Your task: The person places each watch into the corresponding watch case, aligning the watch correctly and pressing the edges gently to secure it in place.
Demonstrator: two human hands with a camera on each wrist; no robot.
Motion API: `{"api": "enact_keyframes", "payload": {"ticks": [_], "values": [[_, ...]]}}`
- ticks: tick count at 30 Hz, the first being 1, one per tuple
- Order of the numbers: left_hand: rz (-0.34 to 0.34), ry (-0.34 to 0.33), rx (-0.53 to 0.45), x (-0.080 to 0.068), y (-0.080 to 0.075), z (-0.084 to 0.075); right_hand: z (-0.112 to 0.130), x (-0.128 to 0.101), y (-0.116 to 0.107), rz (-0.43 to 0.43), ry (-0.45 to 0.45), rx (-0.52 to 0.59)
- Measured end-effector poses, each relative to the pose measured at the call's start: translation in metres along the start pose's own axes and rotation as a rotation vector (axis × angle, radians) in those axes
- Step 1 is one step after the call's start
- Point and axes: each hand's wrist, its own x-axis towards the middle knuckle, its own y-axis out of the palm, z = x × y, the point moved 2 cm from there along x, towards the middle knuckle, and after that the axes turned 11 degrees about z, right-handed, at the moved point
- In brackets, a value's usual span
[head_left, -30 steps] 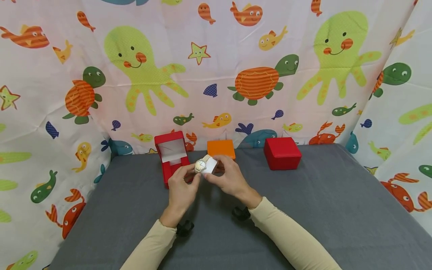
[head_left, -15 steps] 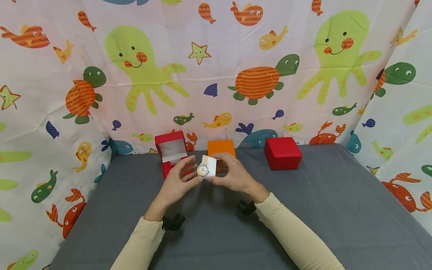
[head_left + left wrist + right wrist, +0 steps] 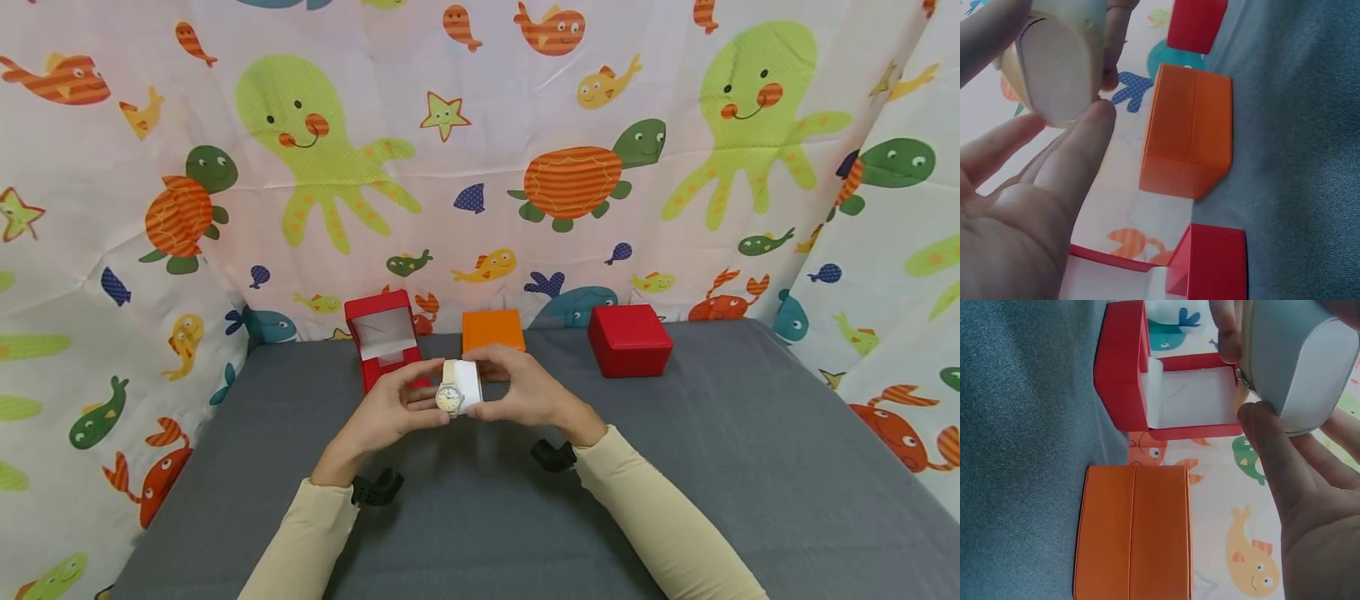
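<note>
A white cushion (image 3: 468, 382) with a gold-faced watch (image 3: 449, 399) strapped round it is held between both hands above the grey table (image 3: 712, 467). My left hand (image 3: 423, 400) pinches its left end, thumb and fingertips on the watch side. My right hand (image 3: 487, 383) grips the right end from behind. The left wrist view shows the cushion's (image 3: 1060, 62) oval end against my fingertips (image 3: 1094, 119). The cushion (image 3: 1297, 362) also fills the top of the right wrist view. Just behind the hands stands an open red box (image 3: 382, 342) with a white lining.
A closed orange box (image 3: 491, 331) sits behind the hands, and a closed red box (image 3: 628, 340) lies further right at the table's back. A sea-creature patterned cloth (image 3: 480, 167) walls in the back and both sides. Black wrist mounts (image 3: 375, 487) hang under the sleeves.
Both hands drew the cushion slightly nearer and lower. The watch face turned toward me, and my left hand shifted its hold on the cushion's left end.
</note>
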Motion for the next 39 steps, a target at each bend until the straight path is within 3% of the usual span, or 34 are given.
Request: {"api": "enact_keyframes", "payload": {"ticks": [10, 17, 20, 24, 29, 34, 39], "values": [[-0.061, 0.005, 0.049, 0.0, 0.0, 0.003, 0.005, 0.001, 0.003, 0.013, -0.012, 0.038], [-0.09, 0.038, 0.034, 0.002, 0.003, 0.005, 0.029, -0.001, 0.004, 0.012, 0.024, 0.065], [-0.112, 0.039, 0.086, 0.004, 0.008, 0.004, 0.033, -0.002, 0.002, 0.021, 0.042, 0.061], [-0.118, 0.033, 0.185, 0.004, 0.011, 0.002, 0.024, -0.002, 0.001, 0.053, 0.035, 0.044], [-0.088, 0.057, 0.216, 0.002, 0.008, -0.001, 0.007, 0.001, -0.001, 0.062, 0.029, -0.049], [-0.039, 0.037, 0.305, 0.001, 0.006, -0.001, 0.0, 0.003, 0.003, 0.077, 0.023, -0.125], [-0.044, 0.052, 0.324, 0.0, 0.005, -0.002, -0.002, 0.003, 0.004, 0.063, 0.025, -0.117]]}}
